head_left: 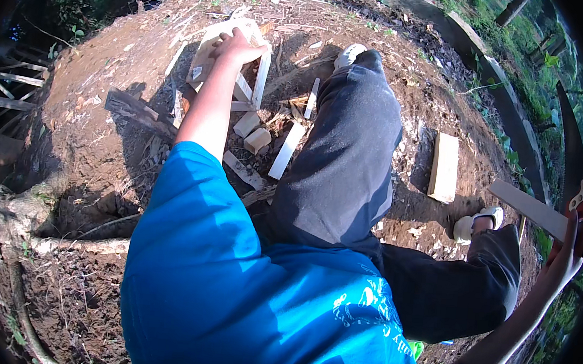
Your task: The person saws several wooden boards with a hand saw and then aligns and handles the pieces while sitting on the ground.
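Observation:
My left hand point(237, 48) reaches far forward and is closed over the upper edge of a pale wooden stool-like frame point(208, 51), which lies tilted on the dirt. At the far right, my right hand point(571, 250) is closed around the handle of a handsaw point(573, 153) with a long dark blade pointing up and away. A flat wooden strip point(529, 206) juts leftward from the same hand; how the fingers hold both is partly hidden. Beside the frame lie small wood blocks point(257, 140) and a narrow pale slat point(286, 151).
A thick squared wood block point(444, 168) lies right of my forward leg. A dark weathered timber point(139, 112) rests left of the frame. Wood chips and leaves litter the sloping soil. A low concrete edge point(510, 96) runs along the right, with greenery past it.

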Motion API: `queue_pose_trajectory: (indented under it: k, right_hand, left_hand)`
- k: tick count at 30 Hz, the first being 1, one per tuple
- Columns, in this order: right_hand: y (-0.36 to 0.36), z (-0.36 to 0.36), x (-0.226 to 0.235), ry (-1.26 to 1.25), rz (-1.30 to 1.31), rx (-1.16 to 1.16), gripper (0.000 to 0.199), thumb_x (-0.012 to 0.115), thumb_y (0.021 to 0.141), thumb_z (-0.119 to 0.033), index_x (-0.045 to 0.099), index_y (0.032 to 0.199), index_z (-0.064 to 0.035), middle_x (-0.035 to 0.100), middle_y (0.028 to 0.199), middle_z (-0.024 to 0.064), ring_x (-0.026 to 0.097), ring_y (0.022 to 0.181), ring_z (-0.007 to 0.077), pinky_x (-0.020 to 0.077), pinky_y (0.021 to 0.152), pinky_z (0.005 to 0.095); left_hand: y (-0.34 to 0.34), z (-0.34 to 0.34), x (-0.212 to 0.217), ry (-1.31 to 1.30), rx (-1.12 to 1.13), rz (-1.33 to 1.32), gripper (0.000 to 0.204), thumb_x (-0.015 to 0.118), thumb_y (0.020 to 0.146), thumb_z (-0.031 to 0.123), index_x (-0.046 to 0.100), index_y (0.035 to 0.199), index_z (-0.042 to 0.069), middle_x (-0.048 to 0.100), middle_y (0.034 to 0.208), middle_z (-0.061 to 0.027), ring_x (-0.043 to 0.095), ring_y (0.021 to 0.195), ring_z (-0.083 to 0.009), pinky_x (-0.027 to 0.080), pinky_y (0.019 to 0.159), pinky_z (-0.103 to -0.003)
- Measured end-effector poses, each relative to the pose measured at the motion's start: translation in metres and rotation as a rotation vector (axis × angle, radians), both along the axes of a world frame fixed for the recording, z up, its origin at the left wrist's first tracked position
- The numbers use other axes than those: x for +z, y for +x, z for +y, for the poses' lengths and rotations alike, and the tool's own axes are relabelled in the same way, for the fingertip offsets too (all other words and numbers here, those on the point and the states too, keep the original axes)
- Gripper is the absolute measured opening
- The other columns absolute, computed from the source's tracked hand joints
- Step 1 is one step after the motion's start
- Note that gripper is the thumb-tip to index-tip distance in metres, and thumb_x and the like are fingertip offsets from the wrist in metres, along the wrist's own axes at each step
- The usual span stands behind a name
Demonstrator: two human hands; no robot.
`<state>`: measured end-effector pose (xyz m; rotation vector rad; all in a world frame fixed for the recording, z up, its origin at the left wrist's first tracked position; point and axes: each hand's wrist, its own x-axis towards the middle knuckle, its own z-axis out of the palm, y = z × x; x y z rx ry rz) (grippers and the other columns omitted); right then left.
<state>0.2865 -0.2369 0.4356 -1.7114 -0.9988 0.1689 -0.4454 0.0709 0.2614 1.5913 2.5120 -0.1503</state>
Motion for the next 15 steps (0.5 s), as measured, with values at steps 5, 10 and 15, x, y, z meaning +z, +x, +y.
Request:
queue_pose_trajectory:
  k: [5, 10, 15]
  right_hand:
    - [0.021, -0.004, -0.024, -0.023, -0.083, 0.002, 0.037, 0.071, 0.100, -0.019, 0.069, 0.134, -0.0055, 0.070, 0.123, 0.0050, 0.056, 0.081, 0.0020, 0.0389, 0.061, 0.0175]
    - [-0.015, 0.005, -0.023, 0.040, 0.274, -0.142, 0.030, 0.073, 0.098, -0.021, 0.072, 0.125, -0.0062, 0.062, 0.092, -0.0026, 0.047, 0.062, -0.0007, 0.0379, 0.055, 0.0176]
    - [-0.056, 0.014, 0.002, -0.083, 0.203, -0.049, 0.029, 0.063, 0.094, -0.016, 0.073, 0.115, -0.0002, 0.065, 0.130, 0.0151, 0.059, 0.121, 0.0318, 0.0566, 0.094, 0.0536]
  left_hand:
    - [-0.018, -0.004, -0.025, -0.273, 0.146, 0.116, 0.105, 0.076, 0.082, 0.046, 0.019, 0.164, 0.014, 0.025, 0.166, -0.0287, 0.030, 0.150, -0.0516, 0.032, 0.117, -0.069]
    - [0.003, 0.020, -0.041, -0.247, -0.053, 0.330, 0.041, 0.076, 0.083, 0.032, 0.077, 0.120, 0.014, 0.072, 0.129, -0.0119, 0.070, 0.118, -0.0342, 0.058, 0.083, -0.059]
    - [-0.032, 0.019, -0.063, -0.203, -0.223, 0.551, 0.028, 0.075, 0.086, 0.021, 0.078, 0.112, 0.010, 0.075, 0.119, -0.0145, 0.074, 0.110, -0.0310, 0.060, 0.090, -0.043]
